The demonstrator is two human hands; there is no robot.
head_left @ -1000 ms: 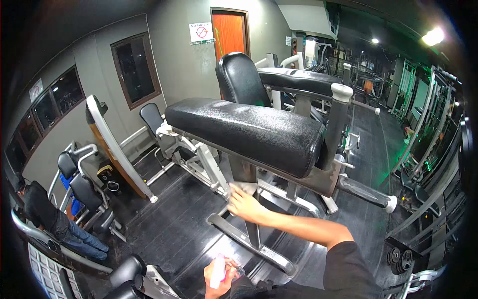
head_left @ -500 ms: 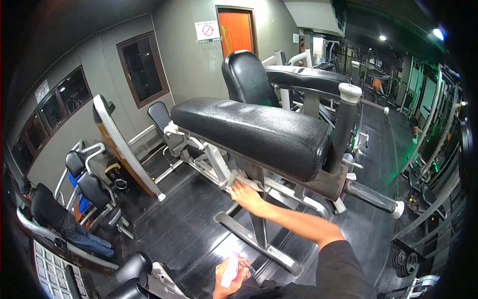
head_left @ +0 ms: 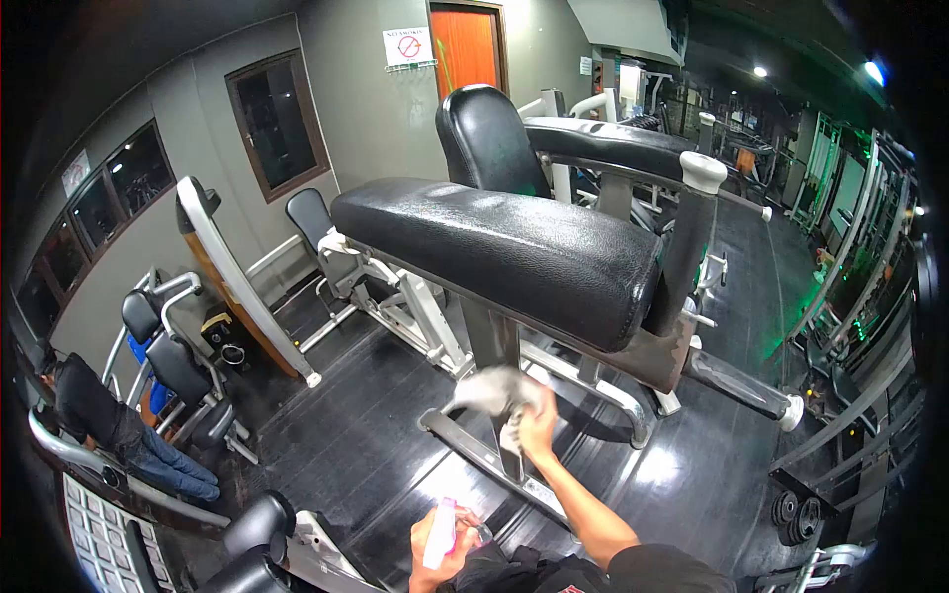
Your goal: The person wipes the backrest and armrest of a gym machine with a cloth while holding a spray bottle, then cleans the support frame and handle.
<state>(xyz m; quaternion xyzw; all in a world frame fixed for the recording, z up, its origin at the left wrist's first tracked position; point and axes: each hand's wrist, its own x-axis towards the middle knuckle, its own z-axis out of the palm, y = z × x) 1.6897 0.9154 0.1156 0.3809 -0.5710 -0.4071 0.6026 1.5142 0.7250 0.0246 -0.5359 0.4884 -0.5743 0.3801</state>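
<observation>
My right hand (head_left: pixel 537 423) is closed on a pale cloth (head_left: pixel 484 389), blurred by motion, at the grey upright post (head_left: pixel 491 331) of a gym bench. Above it stretches the bench's long black pad (head_left: pixel 504 252). The post stands on a metal base rail (head_left: pixel 470 450). Low in the view, my left hand (head_left: pixel 423 542) is wrapped around a white and pink bottle (head_left: pixel 441 532), tilted upward near my body. Its lower part is partly covered by my fingers.
A person in dark clothing (head_left: pixel 99 405) bends over a machine at the far left. Beyond the bench stand another padded machine (head_left: pixel 484 138) and a tall upright (head_left: pixel 237 277). Weight plates (head_left: pixel 796 516) sit at the lower right, and a black seat (head_left: pixel 259 524) is close at the lower left.
My right hand has moved down and slightly right along the post with the cloth, which now spreads leftward. My left hand and the bottle have shifted slightly left.
</observation>
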